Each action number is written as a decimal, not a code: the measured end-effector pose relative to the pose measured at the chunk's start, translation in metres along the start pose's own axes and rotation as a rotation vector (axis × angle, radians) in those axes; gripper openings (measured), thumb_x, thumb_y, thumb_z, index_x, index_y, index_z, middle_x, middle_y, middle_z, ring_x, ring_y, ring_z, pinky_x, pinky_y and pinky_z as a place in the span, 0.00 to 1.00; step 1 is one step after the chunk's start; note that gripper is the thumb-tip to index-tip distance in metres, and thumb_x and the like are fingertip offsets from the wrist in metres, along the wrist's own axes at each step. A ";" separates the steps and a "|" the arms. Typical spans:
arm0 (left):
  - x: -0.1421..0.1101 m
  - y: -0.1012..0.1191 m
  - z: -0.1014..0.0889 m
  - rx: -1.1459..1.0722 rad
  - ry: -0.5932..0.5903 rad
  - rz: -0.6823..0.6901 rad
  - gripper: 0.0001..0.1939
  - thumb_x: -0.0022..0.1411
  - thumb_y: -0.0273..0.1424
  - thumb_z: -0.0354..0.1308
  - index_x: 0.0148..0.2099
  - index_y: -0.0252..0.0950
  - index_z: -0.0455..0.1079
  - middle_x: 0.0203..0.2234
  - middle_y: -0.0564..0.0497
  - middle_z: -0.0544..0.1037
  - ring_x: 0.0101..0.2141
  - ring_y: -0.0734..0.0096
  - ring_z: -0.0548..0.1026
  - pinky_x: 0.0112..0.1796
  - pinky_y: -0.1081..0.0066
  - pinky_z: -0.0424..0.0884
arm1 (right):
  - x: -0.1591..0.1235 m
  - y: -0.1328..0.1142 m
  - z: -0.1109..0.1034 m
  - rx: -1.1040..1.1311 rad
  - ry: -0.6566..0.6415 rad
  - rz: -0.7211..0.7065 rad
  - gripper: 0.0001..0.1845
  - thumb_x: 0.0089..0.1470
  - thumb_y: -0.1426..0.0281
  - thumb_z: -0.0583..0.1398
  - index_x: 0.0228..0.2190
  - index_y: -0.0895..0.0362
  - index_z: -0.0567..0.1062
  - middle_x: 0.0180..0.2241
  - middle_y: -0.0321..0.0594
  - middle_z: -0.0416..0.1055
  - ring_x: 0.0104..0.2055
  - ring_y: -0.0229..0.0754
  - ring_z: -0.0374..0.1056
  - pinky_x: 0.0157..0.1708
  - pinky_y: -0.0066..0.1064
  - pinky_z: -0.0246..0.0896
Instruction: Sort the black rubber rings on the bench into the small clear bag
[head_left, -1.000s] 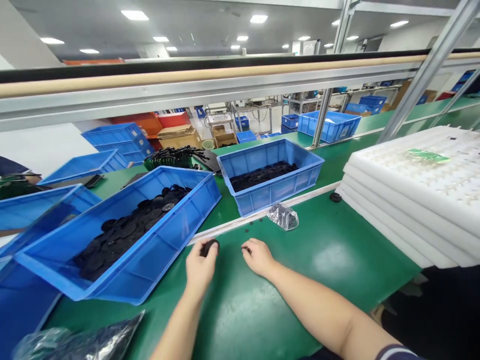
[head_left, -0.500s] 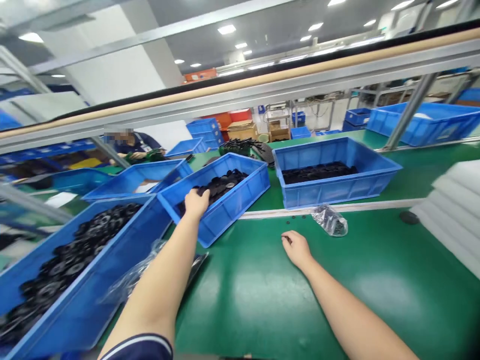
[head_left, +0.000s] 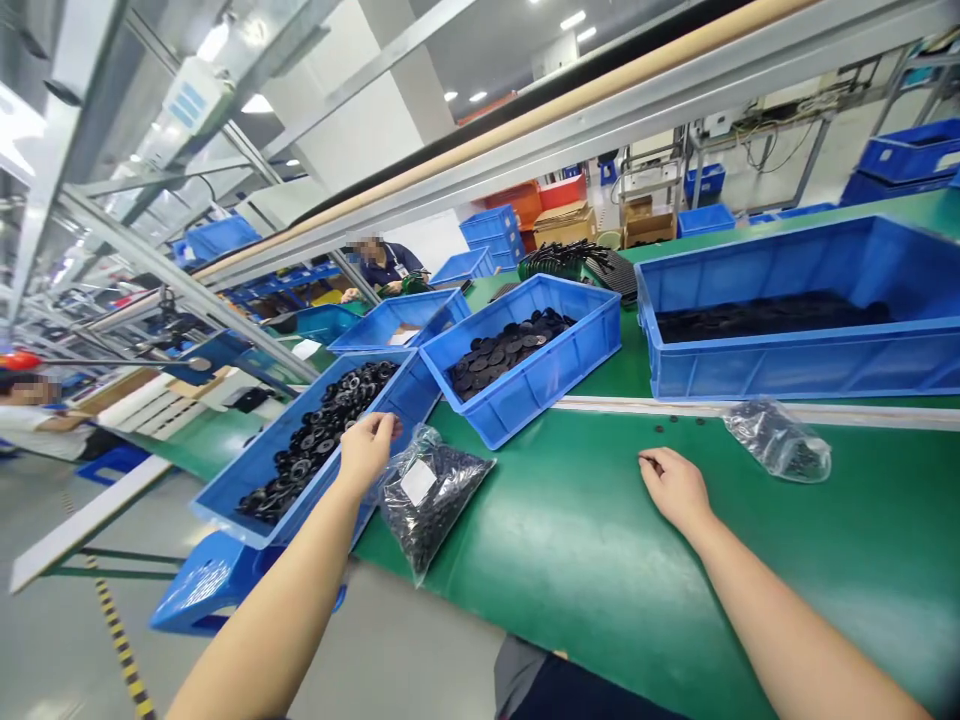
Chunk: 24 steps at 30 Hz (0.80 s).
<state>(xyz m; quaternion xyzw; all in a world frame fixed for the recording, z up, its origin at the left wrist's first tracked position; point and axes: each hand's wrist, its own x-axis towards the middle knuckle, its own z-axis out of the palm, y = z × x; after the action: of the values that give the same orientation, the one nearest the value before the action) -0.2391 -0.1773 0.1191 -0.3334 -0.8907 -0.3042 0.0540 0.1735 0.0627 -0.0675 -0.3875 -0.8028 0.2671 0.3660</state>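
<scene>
My left hand (head_left: 366, 452) is over the near wall of a blue bin (head_left: 405, 395) heaped with black rings (head_left: 319, 430). Its fingers are curled together, and what they hold, if anything, is hidden. To its right lies a clear bag of small black parts (head_left: 435, 500) with a white label. My right hand (head_left: 677, 487) rests low over the green table (head_left: 555, 540), fingertips pinched round something small and dark. Several tiny black pieces (head_left: 673, 419) lie just beyond it. A blue bin (head_left: 540, 375) of flat black discs (head_left: 506, 352) stands between the hands, further back.
A larger blue bin (head_left: 802, 365) with black discs stands at the back right, a small clear bag (head_left: 776, 440) in front of it. A pale strip (head_left: 600, 404) runs along the table. A co-worker (head_left: 382, 265) sits beyond the metal frame.
My left hand has gone from above the table, to the disc bin, then to the ring bin, and the black disc it held no longer shows. The view has swung left; my right hand stays pinched.
</scene>
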 end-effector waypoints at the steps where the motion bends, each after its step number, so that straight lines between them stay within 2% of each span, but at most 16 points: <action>1: 0.001 -0.008 0.000 0.001 -0.064 -0.014 0.19 0.61 0.42 0.47 0.37 0.34 0.73 0.31 0.44 0.81 0.33 0.62 0.79 0.40 0.66 0.74 | 0.000 0.000 0.000 -0.003 -0.005 -0.005 0.15 0.57 0.65 0.53 0.33 0.54 0.80 0.30 0.41 0.76 0.31 0.43 0.71 0.34 0.34 0.64; 4: 0.006 -0.019 0.009 0.053 -0.225 -0.031 0.12 0.53 0.38 0.53 0.30 0.37 0.74 0.27 0.46 0.81 0.32 0.60 0.79 0.39 0.66 0.73 | 0.000 -0.001 -0.002 -0.007 -0.016 -0.013 0.15 0.58 0.66 0.53 0.34 0.54 0.80 0.31 0.40 0.76 0.31 0.43 0.71 0.34 0.34 0.64; 6: 0.010 -0.020 0.018 0.120 -0.306 -0.039 0.07 0.47 0.34 0.56 0.22 0.39 0.70 0.22 0.46 0.78 0.32 0.56 0.78 0.39 0.64 0.72 | -0.001 -0.003 -0.003 -0.004 -0.009 -0.014 0.14 0.58 0.66 0.53 0.34 0.54 0.79 0.31 0.40 0.76 0.32 0.42 0.71 0.35 0.34 0.64; 9: 0.015 -0.018 0.030 0.220 -0.418 -0.037 0.09 0.40 0.30 0.57 0.13 0.41 0.60 0.12 0.47 0.69 0.27 0.52 0.76 0.35 0.62 0.70 | -0.003 -0.007 -0.005 0.014 0.002 -0.022 0.14 0.58 0.68 0.54 0.33 0.55 0.79 0.31 0.41 0.76 0.33 0.42 0.71 0.36 0.33 0.65; 11: 0.017 -0.016 0.038 0.266 -0.503 -0.021 0.09 0.37 0.29 0.57 0.13 0.41 0.60 0.08 0.49 0.64 0.21 0.54 0.73 0.31 0.63 0.67 | -0.003 -0.007 -0.004 0.023 -0.001 -0.027 0.13 0.57 0.70 0.54 0.33 0.55 0.80 0.30 0.41 0.76 0.33 0.42 0.72 0.36 0.33 0.65; 14: 0.019 -0.013 0.048 0.287 -0.587 0.044 0.06 0.36 0.33 0.59 0.15 0.41 0.65 0.09 0.52 0.66 0.20 0.59 0.71 0.29 0.67 0.65 | -0.002 -0.008 -0.003 0.019 0.002 -0.021 0.12 0.57 0.71 0.54 0.33 0.55 0.79 0.29 0.40 0.75 0.32 0.42 0.71 0.36 0.33 0.65; 19: 0.022 -0.005 0.060 0.285 -0.547 0.130 0.18 0.38 0.47 0.62 0.13 0.41 0.62 0.12 0.51 0.67 0.23 0.59 0.71 0.31 0.66 0.66 | -0.001 -0.009 -0.002 0.027 0.010 -0.021 0.12 0.57 0.72 0.54 0.33 0.55 0.79 0.29 0.39 0.75 0.32 0.42 0.71 0.35 0.33 0.65; 22: 0.025 -0.005 0.064 0.221 -0.482 0.151 0.19 0.37 0.51 0.61 0.15 0.42 0.66 0.15 0.49 0.71 0.26 0.54 0.73 0.32 0.64 0.67 | 0.000 -0.011 -0.002 0.016 0.021 -0.021 0.12 0.56 0.74 0.56 0.33 0.55 0.80 0.29 0.39 0.75 0.32 0.42 0.71 0.35 0.33 0.65; 24: 0.028 -0.010 0.065 0.125 -0.387 0.133 0.18 0.35 0.51 0.62 0.16 0.42 0.68 0.16 0.48 0.74 0.25 0.53 0.75 0.30 0.64 0.69 | 0.000 -0.012 -0.001 0.004 0.026 -0.013 0.11 0.55 0.75 0.57 0.32 0.54 0.80 0.30 0.39 0.76 0.33 0.43 0.72 0.36 0.33 0.66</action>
<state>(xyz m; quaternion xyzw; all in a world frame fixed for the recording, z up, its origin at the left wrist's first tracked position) -0.2599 -0.1300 0.0694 -0.4398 -0.8776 -0.1744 -0.0772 0.1690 0.0564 -0.0578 -0.3851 -0.7999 0.2612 0.3789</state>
